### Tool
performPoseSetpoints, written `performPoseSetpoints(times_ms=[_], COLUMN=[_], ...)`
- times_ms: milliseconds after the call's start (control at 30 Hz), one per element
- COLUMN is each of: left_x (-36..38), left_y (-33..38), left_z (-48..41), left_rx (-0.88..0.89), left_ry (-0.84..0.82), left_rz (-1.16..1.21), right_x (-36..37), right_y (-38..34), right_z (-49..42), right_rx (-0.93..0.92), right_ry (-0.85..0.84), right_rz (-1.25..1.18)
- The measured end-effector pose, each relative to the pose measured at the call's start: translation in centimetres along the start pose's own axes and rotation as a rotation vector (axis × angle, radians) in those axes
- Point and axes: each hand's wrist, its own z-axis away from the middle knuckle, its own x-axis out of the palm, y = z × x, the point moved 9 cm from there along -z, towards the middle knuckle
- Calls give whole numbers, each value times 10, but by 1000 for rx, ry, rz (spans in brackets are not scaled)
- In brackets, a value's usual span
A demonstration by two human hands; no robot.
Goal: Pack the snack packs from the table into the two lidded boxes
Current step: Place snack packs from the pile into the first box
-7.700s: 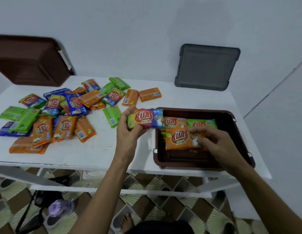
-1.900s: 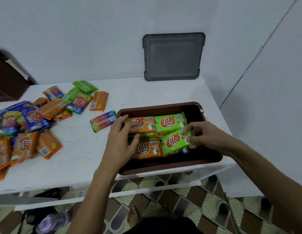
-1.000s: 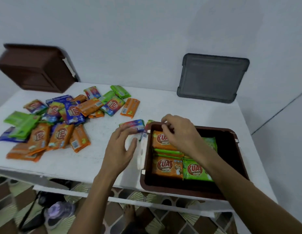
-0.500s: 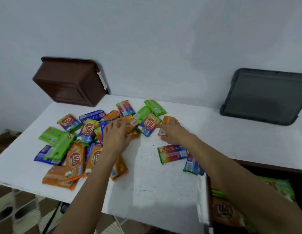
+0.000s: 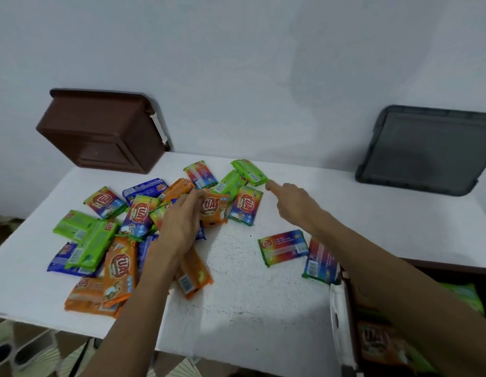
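Several snack packs in orange, green and blue lie heaped on the left half of the white table. My left hand rests on the heap, its fingers curled on the edge of an orange snack pack. My right hand reaches past it, its straight index finger touching a green pack at the back. The open brown box sits at the lower right, with orange and green packs inside, partly hidden by my right arm.
A second brown box lies tipped against the wall at the back left. A dark grey lid leans on the wall at the back right. Two rainbow packs lie apart near the open box. Tiled floor shows below the table edge.
The view has swung left from the open box to the heap. Both hands left the box and reached to the packs; my right hand moved off an orange pack toward the green one.
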Motion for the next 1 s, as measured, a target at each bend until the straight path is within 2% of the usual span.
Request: performPoseSetpoints(times_ms=[167,300,533,667,833,1000], left_x=[-9,1,26,48,68,79], left_y=[45,84,159,198,232,243], left_z=[13,28,73,100,124,141], left_rx=[-25,-89,-178,-203,-211,-228], left_ry=[79,35,-2,-40,-66,-76], left_rz=[284,445,830,927,903,889], right_x=[-59,-83,-118,-115,-79,-32], right_y=[22,44,82,100,114,98], right_z=[48,114,246,308,340,344], right_rx=[-55,14,122,185,231,164], right_ry=[214,230,319,230,7,-214], right_rz=[-319,-608,-894,-1088,-1085,-1100])
